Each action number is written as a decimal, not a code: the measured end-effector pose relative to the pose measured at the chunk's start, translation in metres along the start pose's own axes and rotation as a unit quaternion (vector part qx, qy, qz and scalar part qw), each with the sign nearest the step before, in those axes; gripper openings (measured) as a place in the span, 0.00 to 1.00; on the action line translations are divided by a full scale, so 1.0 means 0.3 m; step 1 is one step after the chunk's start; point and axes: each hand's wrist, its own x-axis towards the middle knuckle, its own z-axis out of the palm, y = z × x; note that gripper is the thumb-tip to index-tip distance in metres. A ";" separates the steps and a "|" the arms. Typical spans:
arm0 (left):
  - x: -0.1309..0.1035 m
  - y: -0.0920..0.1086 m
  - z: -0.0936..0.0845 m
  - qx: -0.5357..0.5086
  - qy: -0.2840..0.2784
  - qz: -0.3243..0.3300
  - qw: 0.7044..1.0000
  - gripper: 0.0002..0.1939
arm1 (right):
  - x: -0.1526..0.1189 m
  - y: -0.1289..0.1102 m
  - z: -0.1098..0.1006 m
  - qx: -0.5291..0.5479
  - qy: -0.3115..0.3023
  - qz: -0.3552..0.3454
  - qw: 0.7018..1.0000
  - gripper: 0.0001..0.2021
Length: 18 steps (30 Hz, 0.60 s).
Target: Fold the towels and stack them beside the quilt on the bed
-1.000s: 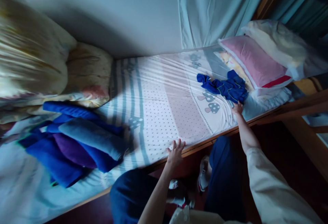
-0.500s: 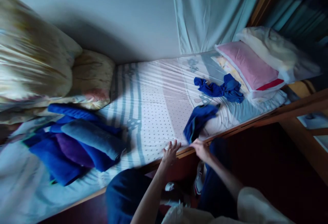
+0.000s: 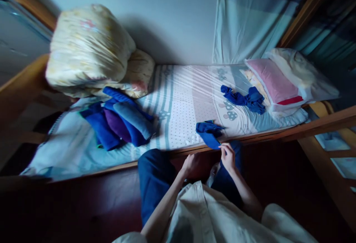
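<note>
My right hand pinches the near corner of a small blue towel between thumb and fingers. The towel lies loosely folded at the bed's front edge. To its left, my left hand hovers just off the bed edge above my lap, fingers curled in, with nothing visible in it. A crumpled blue cloth lies further back on the right side of the bed. On the left is a pile of folded blue towels, with a purple towel and a grey-blue towel among them.
A patterned sheet covers the mattress. A bulky pale-yellow quilt stands at the left end. A pink pillow and a plastic-wrapped bundle lie at the right. A wooden rail runs along the front right; a curtain hangs behind.
My left hand has drawn back off the bed edge and its spread fingers have curled in. The towel in my right hand has settled flatter on the sheet. The view has shifted left.
</note>
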 end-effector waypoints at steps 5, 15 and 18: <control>-0.088 0.153 -0.170 -0.126 0.149 0.145 0.970 0.23 | 0.047 -0.154 -0.071 -0.007 -0.157 -0.130 0.979 0.17; -0.150 0.265 -0.489 -0.083 -0.026 0.394 0.915 0.11 | 0.076 -0.399 -0.174 -0.018 -0.199 -0.238 0.950 0.13; -0.175 0.247 -0.520 -0.039 -0.020 0.407 0.912 0.12 | 0.072 -0.440 -0.201 -0.033 -0.207 -0.232 0.950 0.11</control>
